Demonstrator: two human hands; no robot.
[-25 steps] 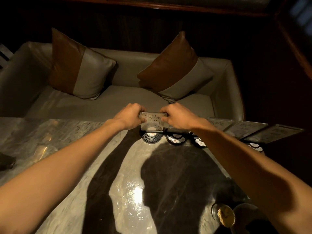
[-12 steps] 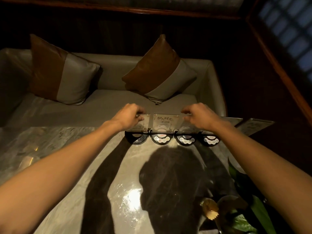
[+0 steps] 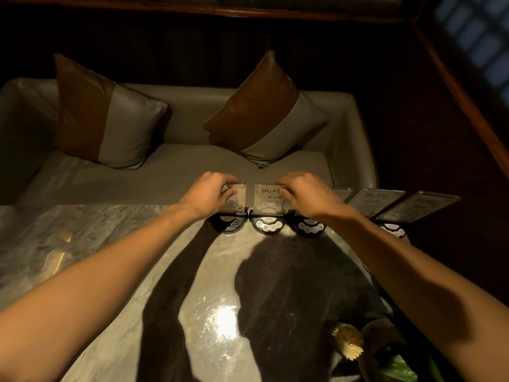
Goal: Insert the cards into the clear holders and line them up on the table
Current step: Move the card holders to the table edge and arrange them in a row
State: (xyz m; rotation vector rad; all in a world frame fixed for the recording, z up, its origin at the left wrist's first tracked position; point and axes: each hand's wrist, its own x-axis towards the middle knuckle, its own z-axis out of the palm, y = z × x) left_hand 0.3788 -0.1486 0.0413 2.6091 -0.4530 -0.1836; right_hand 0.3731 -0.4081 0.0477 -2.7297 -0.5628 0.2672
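Note:
Several clear card holders on black half-round bases stand in a row along the far edge of the marble table [image 3: 115, 271]. My left hand [image 3: 210, 193] grips the leftmost holder [image 3: 237, 198] from its left side. My right hand [image 3: 304, 193] pinches the top right corner of the second holder [image 3: 268, 199], whose card with dark writing faces me. A third holder's base [image 3: 309, 226] shows below my right wrist, its panel hidden by the hand. Further right, two more holders [image 3: 376, 199] [image 3: 418, 206] lean back.
A grey sofa [image 3: 192, 172] with two brown-and-grey cushions [image 3: 107, 114] [image 3: 264, 111] sits just behind the table's far edge. At the near right stand a small brush-like object [image 3: 349, 344], a dark pot [image 3: 382, 337] and green leaves [image 3: 396, 368].
A second ago both hands held one holder together. They have since parted: the left stays on the leftmost holder, the right moved out along the row and now rests on the second holder.

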